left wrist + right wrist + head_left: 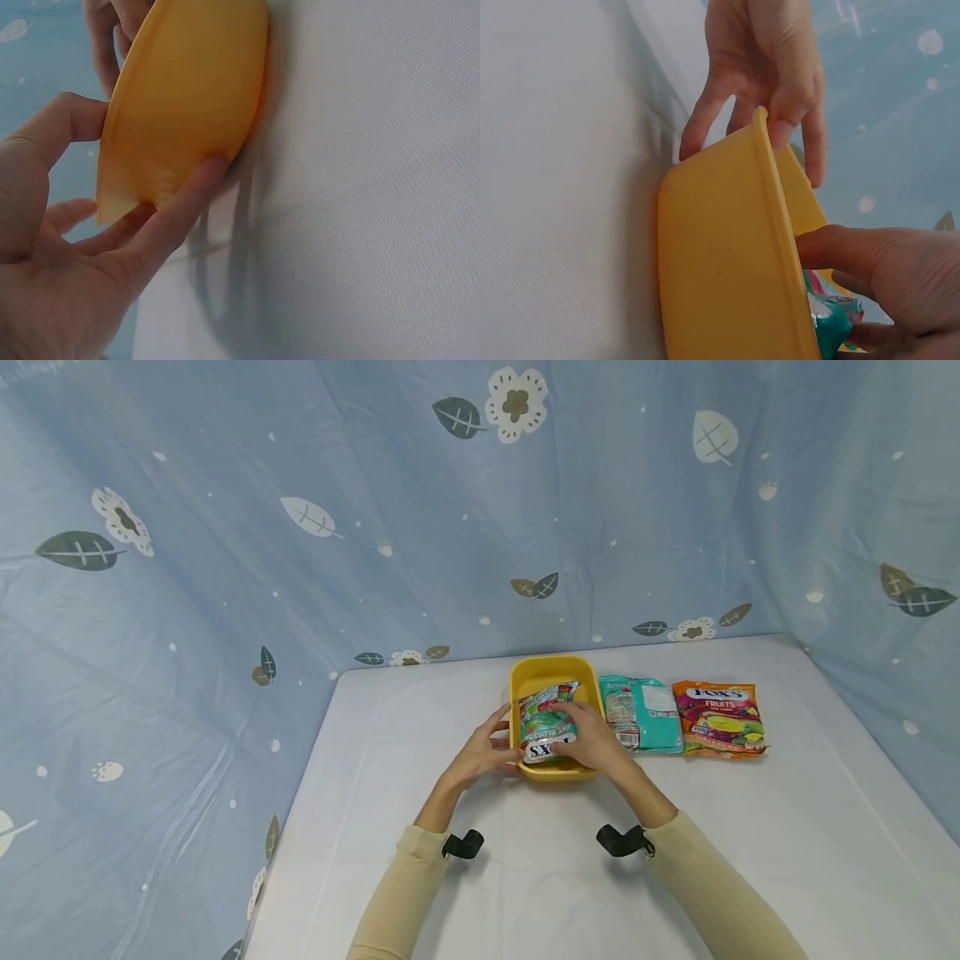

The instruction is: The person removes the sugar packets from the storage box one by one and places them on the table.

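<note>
A yellow plastic tub point(555, 665) stands on the white table with a green Fox's candy bag point(538, 720) lying inside it. On the tub's left side my left hand point(482, 756) grips the wall, with the thumb at the rim and fingers against the outside. The left wrist view shows this left hand point(82, 247) close up on the tub point(191, 82). My right hand point(592, 739) reaches over the near right part of the tub and holds the candy bag by its edges. In the right wrist view the bag point(829, 322) is partly hidden behind the tub wall and fingers.
Right of the tub lies a teal candy bag point(645, 714), back side up, close against it. Beside that is a red and orange Fox's Fruits bag point(720, 720). A blue patterned curtain point(450, 510) hangs behind the white table point(525, 877).
</note>
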A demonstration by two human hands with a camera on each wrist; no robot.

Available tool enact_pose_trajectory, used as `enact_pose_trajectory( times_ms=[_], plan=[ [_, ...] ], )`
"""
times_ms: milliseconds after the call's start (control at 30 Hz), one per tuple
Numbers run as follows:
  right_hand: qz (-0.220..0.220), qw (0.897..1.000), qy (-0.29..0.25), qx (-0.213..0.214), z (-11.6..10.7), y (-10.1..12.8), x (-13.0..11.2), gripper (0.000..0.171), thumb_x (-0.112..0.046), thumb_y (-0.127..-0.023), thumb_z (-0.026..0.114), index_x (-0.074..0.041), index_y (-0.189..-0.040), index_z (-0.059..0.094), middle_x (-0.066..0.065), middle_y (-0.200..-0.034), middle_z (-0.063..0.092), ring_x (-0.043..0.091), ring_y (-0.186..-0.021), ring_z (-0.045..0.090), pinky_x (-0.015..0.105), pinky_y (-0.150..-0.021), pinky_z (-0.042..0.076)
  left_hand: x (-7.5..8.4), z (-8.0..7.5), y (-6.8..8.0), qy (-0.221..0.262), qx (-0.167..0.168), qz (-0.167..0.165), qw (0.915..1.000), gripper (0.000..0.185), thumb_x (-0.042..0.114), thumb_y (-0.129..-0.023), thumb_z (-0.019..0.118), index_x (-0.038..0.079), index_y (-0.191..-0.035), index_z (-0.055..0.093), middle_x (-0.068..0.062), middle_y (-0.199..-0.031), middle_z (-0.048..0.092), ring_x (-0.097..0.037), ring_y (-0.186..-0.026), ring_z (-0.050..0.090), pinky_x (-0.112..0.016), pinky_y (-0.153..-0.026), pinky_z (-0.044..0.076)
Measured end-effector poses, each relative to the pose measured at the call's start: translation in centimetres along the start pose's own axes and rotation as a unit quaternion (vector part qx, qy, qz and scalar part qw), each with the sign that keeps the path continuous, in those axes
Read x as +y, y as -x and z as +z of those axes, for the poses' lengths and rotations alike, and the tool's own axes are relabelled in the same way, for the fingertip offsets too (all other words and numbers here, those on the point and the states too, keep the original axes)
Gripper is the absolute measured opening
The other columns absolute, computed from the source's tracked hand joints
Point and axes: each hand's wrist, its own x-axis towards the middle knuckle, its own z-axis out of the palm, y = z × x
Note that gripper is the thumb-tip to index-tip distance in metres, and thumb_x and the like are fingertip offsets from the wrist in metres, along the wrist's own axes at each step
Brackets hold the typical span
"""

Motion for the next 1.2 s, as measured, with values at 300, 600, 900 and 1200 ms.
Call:
enact_pose_trajectory(
  times_ms=[300,600,900,1200],
  plan=[
    [0.008,1.000,0.007,0.001,0.14,-0.20,0.02,0.069,-0.023,-0.084,0.077,-0.014,-0.145,0.047,0.022,-0.151,0.040,0.043,-0.134,0.042,0.064,-0.109,0.038,-0.02,-0.11,-0.04,-0.003,-0.003,0.002,1.0000,0.095,0.010,-0.083,0.074,0.027,-0.158,0.018,-0.017,-0.151,0.035,-0.038,-0.126,0.054,-0.043,-0.079,0.063],
    [0.010,1.000,0.003,0.002,0.35,-0.22,0.16,0.069,-0.023,-0.083,0.077,-0.014,-0.145,0.046,0.021,-0.151,0.039,0.043,-0.135,0.042,0.065,-0.109,0.038,0.05,-0.01,0.02,-0.006,0.002,0.001,1.0000,0.096,0.008,-0.083,0.073,0.028,-0.158,0.018,-0.016,-0.151,0.035,-0.038,-0.125,0.054,-0.041,-0.078,0.063],
    [0.019,1.000,-0.003,-0.001,0.41,-0.33,0.16,0.068,-0.025,-0.083,0.078,-0.014,-0.144,0.048,0.022,-0.149,0.042,0.043,-0.134,0.042,0.064,-0.109,0.039,0.14,-0.03,0.11,-0.013,0.002,-0.001,0.9999,0.095,0.008,-0.084,0.073,0.027,-0.158,0.018,-0.015,-0.151,0.036,-0.037,-0.125,0.055,-0.043,-0.079,0.063],
    [0.024,1.000,0.010,0.000,0.56,-0.30,0.20,0.065,-0.024,-0.084,0.077,-0.013,-0.142,0.051,0.021,-0.148,0.045,0.041,-0.135,0.042,0.061,-0.113,0.036,0.15,0.03,0.06,-0.009,0.002,0.002,1.0000,0.095,0.008,-0.083,0.073,0.028,-0.158,0.018,-0.017,-0.151,0.035,-0.038,-0.126,0.054,-0.044,-0.079,0.062]
  ],
)
